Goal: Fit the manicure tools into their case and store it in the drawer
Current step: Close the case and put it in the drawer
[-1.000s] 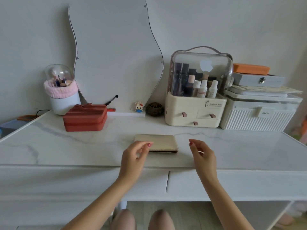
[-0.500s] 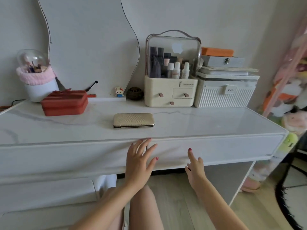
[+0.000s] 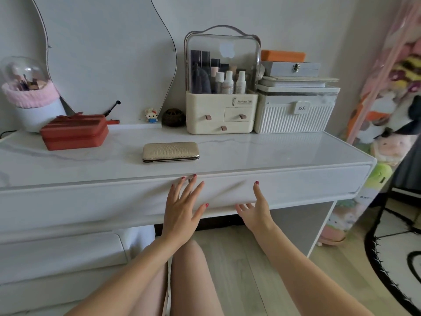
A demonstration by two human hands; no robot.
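Observation:
The gold textured manicure case (image 3: 170,152) lies closed and flat on the white marble tabletop (image 3: 262,151), a little back from the front edge. Below it runs the white drawer front (image 3: 307,183), which looks closed. My left hand (image 3: 182,208) lies flat against that front with its fingers spread, fingertips at the top edge. My right hand (image 3: 255,208) is at the drawer's lower edge, thumb up on the front, fingers reaching under it. Neither hand holds anything. No loose tools are in sight.
On the table stand a red box (image 3: 75,132), a pink-trimmed brush holder (image 3: 29,94), a cream cosmetics organizer (image 3: 221,87) and a white ribbed box (image 3: 293,110) with stacked cases. A wavy mirror (image 3: 109,53) leans on the wall. My knees are under the desk; plush toys are at right.
Both hands left the case on the tabletop and dropped to the drawer front. The left now lies flat on it and the right has reached its lower edge. The view shifted right and lower.

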